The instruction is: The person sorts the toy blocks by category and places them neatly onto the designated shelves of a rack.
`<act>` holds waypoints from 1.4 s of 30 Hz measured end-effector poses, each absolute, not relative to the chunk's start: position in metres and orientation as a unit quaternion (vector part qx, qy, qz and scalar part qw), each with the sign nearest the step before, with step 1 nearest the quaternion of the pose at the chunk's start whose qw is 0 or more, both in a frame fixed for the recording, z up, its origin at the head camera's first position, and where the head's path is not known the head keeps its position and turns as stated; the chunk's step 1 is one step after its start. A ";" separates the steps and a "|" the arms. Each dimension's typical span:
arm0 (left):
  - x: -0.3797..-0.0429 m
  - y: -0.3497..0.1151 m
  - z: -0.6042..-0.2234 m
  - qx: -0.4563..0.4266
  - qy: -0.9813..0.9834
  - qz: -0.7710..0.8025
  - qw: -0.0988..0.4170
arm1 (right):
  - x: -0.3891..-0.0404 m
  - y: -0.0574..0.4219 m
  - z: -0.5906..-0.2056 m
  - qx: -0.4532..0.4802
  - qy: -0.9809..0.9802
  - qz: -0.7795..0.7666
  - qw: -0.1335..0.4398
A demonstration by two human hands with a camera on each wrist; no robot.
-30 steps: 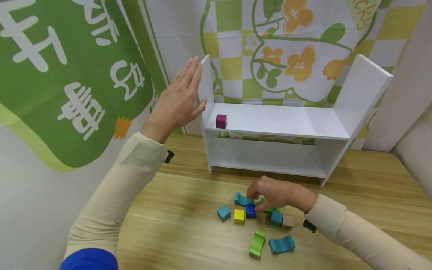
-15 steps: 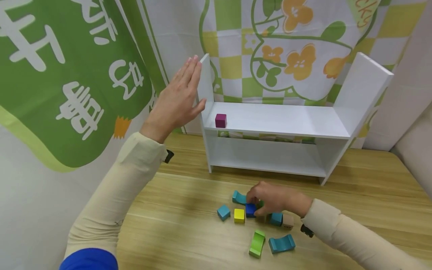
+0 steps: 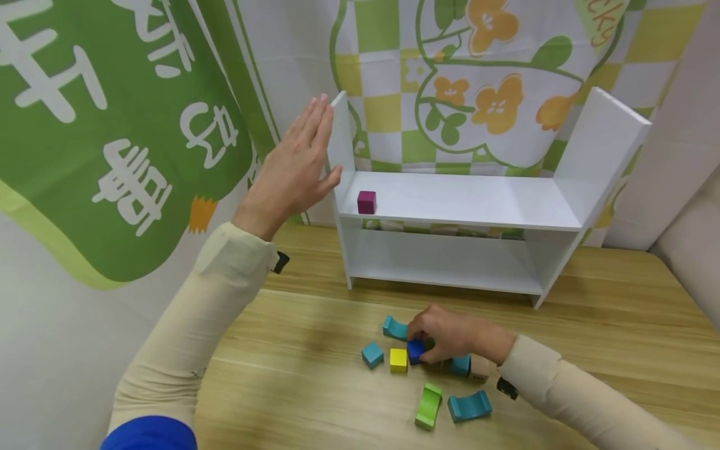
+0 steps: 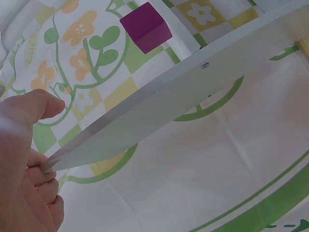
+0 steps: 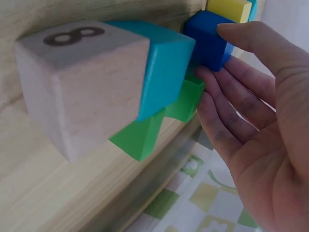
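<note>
My left hand (image 3: 289, 169) has its fingers straight and touches the left side panel (image 3: 342, 134) of a white two-tier shelf. In the left wrist view its fingertips meet the panel's edge. A purple cube (image 3: 367, 202) sits on the upper board near that panel. Down on the table, my right hand (image 3: 458, 334) pinches a dark blue cube (image 5: 207, 38) between thumb and fingers. Left of that cube stands a yellow cube (image 3: 398, 360), and behind it a teal curved block (image 3: 395, 328). A green curved block (image 5: 186, 101) lies by the fingers, partly hidden in the head view.
A light blue cube (image 3: 372, 355) lies left of the yellow one. Right of the hand, a teal cube (image 3: 460, 365) touches a wooden cube (image 5: 96, 92) marked 8. Nearer lie a light green curved block (image 3: 429, 406) and another teal one (image 3: 470, 407). Printed cloth hangs behind the shelf.
My right hand has moved slightly left and down, and its fingers have come round the blue cube, which has turned a little. The teal curved block behind has slid left. My left hand stays put.
</note>
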State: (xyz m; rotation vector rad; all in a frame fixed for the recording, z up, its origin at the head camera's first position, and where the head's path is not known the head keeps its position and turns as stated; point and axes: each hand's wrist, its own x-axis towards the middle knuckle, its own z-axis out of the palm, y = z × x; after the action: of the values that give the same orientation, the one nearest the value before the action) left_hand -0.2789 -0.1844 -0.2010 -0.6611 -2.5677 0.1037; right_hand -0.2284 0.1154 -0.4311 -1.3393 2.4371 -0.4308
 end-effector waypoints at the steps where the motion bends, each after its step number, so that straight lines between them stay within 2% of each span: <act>1: -0.279 -0.185 -0.201 -0.241 -0.940 0.037 0.241 | -0.229 0.116 -0.431 -0.471 0.853 -0.155 0.163; 7: -0.278 -0.185 -0.202 -0.240 -0.940 0.033 0.240 | -0.234 0.118 -0.419 -0.479 0.847 -0.168 0.159; 15: -0.278 -0.184 -0.201 -0.240 -0.940 0.035 0.241 | -0.240 0.118 -0.380 -0.471 0.847 -0.176 0.174; 20: -0.278 -0.184 -0.200 -0.238 -0.941 0.034 0.238 | -0.245 0.120 -0.350 -0.484 0.842 -0.183 0.152; 33: -0.278 -0.184 -0.200 -0.239 -0.941 0.039 0.237 | -0.262 0.119 -0.264 -0.442 0.880 -0.141 0.099; 42: -0.277 -0.184 -0.201 -0.242 -0.937 0.047 0.246 | -0.279 0.115 -0.224 -0.417 0.898 -0.119 0.068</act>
State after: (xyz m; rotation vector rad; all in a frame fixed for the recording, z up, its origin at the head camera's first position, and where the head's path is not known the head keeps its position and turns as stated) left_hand -0.2775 -0.1843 -0.2010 -0.6600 -2.5566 0.1281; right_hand -0.2794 0.1152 -0.2236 -1.2559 2.7059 -0.3597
